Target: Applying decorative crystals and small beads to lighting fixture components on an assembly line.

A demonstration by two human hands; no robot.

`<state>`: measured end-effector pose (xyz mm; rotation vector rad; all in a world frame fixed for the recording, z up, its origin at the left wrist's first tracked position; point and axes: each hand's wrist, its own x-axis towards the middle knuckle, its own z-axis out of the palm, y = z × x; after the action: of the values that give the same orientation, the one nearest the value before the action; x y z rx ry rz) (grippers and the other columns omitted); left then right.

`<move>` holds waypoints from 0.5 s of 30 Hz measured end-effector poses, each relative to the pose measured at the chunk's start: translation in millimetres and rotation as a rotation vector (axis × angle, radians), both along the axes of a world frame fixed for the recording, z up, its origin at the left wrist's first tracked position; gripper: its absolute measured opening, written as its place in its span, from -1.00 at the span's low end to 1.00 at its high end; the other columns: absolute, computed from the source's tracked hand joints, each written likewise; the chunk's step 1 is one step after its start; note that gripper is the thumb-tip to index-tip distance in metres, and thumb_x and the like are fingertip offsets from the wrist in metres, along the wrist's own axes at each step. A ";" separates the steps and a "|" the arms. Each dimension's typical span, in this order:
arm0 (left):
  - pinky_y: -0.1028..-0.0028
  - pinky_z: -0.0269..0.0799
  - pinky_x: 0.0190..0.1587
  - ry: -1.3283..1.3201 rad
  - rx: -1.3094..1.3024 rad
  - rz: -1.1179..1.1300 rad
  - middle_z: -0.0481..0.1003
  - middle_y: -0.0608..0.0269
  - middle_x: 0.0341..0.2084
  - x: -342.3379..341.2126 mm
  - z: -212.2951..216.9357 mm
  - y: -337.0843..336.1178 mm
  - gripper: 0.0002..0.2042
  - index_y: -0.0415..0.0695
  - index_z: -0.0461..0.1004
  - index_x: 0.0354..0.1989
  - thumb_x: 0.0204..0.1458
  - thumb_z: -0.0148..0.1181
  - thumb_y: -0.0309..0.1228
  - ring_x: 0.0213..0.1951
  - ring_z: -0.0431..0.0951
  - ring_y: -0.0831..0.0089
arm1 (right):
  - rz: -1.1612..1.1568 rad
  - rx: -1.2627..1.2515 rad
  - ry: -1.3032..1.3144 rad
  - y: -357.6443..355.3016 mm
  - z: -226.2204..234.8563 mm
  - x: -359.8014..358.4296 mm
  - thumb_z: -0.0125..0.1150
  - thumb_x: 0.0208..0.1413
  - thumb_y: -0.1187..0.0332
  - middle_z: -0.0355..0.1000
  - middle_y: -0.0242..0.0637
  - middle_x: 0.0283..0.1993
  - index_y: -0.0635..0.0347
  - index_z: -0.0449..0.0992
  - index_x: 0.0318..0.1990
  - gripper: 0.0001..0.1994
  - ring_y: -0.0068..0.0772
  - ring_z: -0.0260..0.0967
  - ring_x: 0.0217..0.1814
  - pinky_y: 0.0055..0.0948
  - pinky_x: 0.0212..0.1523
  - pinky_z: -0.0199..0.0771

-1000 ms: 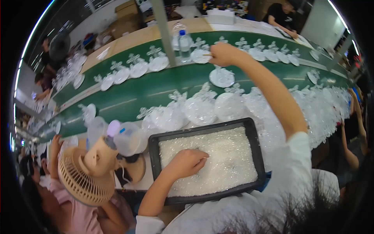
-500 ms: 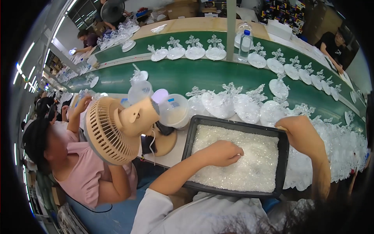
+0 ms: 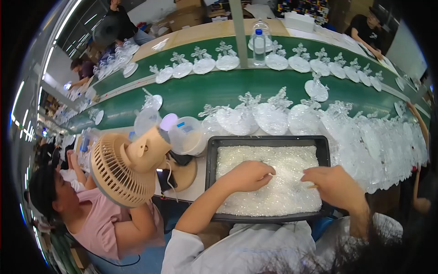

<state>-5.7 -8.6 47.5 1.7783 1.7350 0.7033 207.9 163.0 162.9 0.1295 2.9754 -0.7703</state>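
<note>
Clear beads [image 3: 269, 182] fill the black tray [image 3: 211, 160] under my hands. My left hand [image 3: 248, 176] rests loosely curled on them; my right hand [image 3: 335, 185], just right, pinches something small I cannot identify

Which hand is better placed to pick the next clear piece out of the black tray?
Probably the left hand: its fingertips rest on the clear pieces mid-tray. The right hand hovers at the tray's right edge, seemingly already holding a small thin item.
</note>
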 end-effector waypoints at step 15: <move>0.10 0.46 -0.16 -0.008 0.003 -0.028 0.57 0.00 -0.36 6.4 -10.5 2.8 -0.79 -0.18 0.54 -0.17 0.12 0.05 -0.38 -0.26 0.57 0.00 | -0.175 0.134 0.476 -47.3 -112.0 -1.0 0.27 -0.35 0.57 0.56 -0.32 -0.04 0.14 0.56 -0.27 -0.66 -0.33 0.52 -0.44 -0.45 -0.57 0.42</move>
<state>0.8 -5.8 37.0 1.7958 1.7019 0.7009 206.9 115.8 50.9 0.2482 3.5079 -0.7001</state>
